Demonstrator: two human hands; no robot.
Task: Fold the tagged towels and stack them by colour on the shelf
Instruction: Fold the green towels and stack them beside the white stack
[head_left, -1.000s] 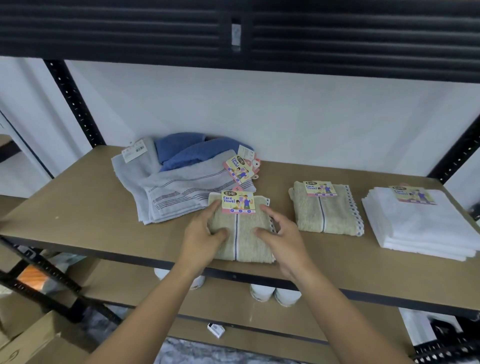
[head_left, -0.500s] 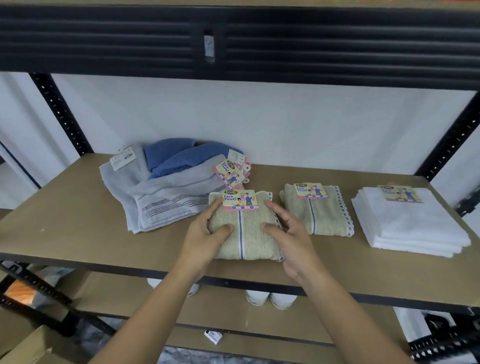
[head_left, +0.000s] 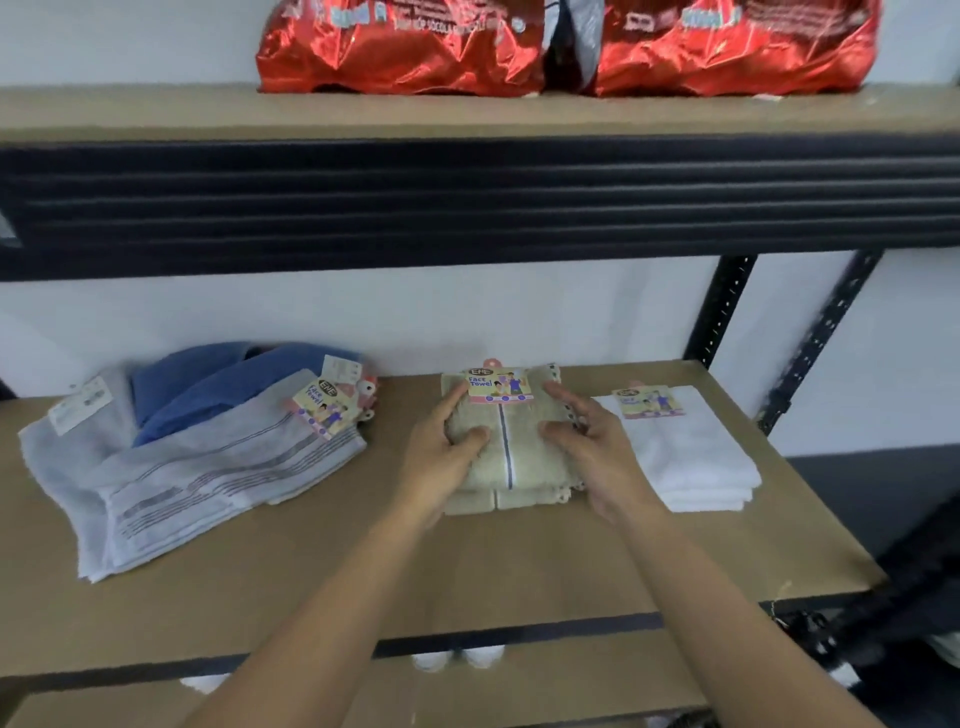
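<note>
Beige towel (head_left: 519, 457) between left hand (head_left: 441, 460), right hand (head_left: 597, 454).

Soft even light, slight motion blur

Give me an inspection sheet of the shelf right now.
Surface: brown shelf board, towels along it.
Job's things: beige towel on another beige one, tag up; white towel stack at its right; grey towels and blue towels unfolded at left.
Clutter: nothing seen.
Grippers: left hand and right hand hold the beige towel by its sides.
Cables: nothing seen.
Surroundings: red foil bags on the shelf above; black upright at right.
</note>
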